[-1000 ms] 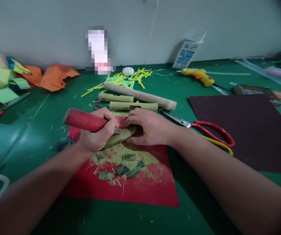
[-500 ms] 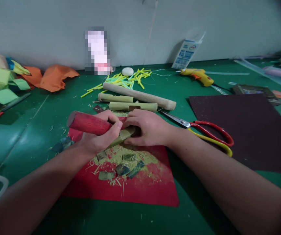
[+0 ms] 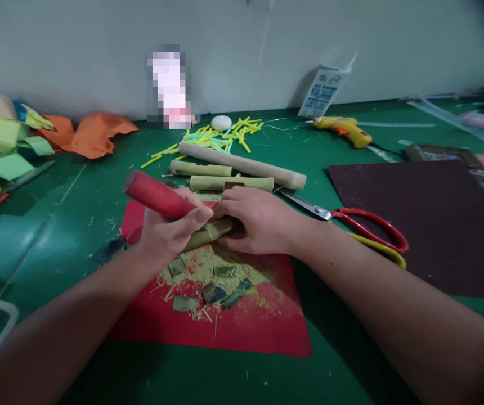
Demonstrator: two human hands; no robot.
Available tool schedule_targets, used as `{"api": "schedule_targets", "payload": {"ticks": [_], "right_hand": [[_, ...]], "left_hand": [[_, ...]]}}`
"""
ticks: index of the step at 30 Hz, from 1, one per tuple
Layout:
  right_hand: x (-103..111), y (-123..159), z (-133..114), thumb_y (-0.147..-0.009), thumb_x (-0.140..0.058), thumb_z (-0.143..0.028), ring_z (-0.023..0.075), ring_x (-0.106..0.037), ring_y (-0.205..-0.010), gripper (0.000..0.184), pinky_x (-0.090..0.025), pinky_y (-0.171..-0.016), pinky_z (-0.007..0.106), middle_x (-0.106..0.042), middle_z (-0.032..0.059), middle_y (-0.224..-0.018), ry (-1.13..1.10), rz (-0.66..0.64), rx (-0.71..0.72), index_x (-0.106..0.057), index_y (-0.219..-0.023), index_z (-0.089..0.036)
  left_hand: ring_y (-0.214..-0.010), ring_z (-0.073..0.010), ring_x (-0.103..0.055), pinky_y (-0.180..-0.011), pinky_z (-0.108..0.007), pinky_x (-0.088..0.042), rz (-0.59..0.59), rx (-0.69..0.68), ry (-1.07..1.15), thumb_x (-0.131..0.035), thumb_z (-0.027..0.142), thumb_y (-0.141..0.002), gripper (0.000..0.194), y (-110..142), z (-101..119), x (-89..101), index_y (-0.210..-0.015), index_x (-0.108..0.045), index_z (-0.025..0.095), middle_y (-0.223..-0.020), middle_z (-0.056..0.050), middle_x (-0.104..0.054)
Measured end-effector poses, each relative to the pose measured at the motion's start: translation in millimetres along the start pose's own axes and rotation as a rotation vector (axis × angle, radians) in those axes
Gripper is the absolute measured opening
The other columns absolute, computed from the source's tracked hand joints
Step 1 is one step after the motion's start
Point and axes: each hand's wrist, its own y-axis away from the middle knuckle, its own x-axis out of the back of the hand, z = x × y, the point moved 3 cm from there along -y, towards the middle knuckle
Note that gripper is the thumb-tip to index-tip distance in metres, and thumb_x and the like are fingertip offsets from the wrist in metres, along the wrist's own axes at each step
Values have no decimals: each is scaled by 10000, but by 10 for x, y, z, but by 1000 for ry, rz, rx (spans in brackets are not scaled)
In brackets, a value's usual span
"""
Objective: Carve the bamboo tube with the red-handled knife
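Note:
My left hand is wrapped round the thick red wooden handle of a tool. The handle slants up to the left, and the tool's working end is mostly hidden at a green bamboo piece. My right hand grips the bamboo's right end, fingers curled over it. Beneath lies a red sheet, strewn with pale shavings and several dark green bamboo chips. Just beyond my hands rest two notched bamboo tubes and a longer pale stick.
Red-and-yellow-handled scissors lie right of my hand, partly over a dark brown board. Behind are yellow straw pieces, a white oval object and a yellow glue gun. Orange paper and folded green paper sit at left.
The red handle's butt end has risen, so the tool stands steeper, and my left hand has turned with it. My right hand stays on the bamboo. The view has shifted slightly.

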Motion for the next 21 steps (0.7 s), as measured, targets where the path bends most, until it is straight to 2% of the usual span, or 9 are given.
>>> {"api": "schedule_targets", "payload": {"ticks": [4, 7, 10, 15, 18, 21], "right_hand": [[22, 0, -8, -776, -718, -325, 216, -538, -848, 283, -353, -729, 320, -652, 78, -896, 25, 3, -70, -682, -985, -137], [8, 6, -7, -786, -720, -336, 219, -550, -858, 307, -350, -723, 316, -667, 77, -906, 15, -3, -97, -673, -1016, -137], [-12, 11, -10, -786, -727, -335, 216, -550, -851, 312, -344, -714, 312, -666, 81, -911, 26, 1, -96, -666, -1015, -132], [-42, 14, -8, -783, -733, -334, 218, -553, -866, 328, -358, -732, 312, -672, 89, -938, -1, 1, -99, -658, -1029, -131], [-52, 16, -1, -787, -732, -361, 219, -552, -867, 334, -354, -732, 312, -672, 86, -933, -8, 15, -112, -657, -1023, -137], [-60, 17, 6, -781, -735, -368, 215, -550, -862, 344, -346, -725, 309, -670, 78, -924, -14, 26, -114, -656, -1025, -140]], "left_hand": [[-443, -121, -467, -420, -287, -367, 101, -4, 40, -601, 762, -804, 581, -34, -48, 21, -604, -638, 218, -511, -15, -531], [-433, -112, -462, -413, -274, -357, 153, 46, 76, -587, 737, -831, 577, -46, -77, 13, -595, -633, 213, -506, -14, -520], [-453, -104, -464, -429, -257, -369, 149, 108, 90, -636, 632, -853, 492, -39, -77, -14, -601, -620, 209, -533, -5, -527], [-501, -106, -475, -493, -253, -401, 138, 139, -15, -703, 347, -837, 270, -14, -45, -46, -623, -611, 211, -551, 16, -547], [-527, -112, -497, -508, -254, -406, 152, 159, -35, -672, 311, -844, 236, -6, -60, -48, -640, -611, 208, -583, 11, -584], [-543, -118, -510, -521, -256, -413, 115, 176, -36, -635, 318, -861, 236, -3, -83, -54, -658, -607, 203, -586, 9, -585]]}}
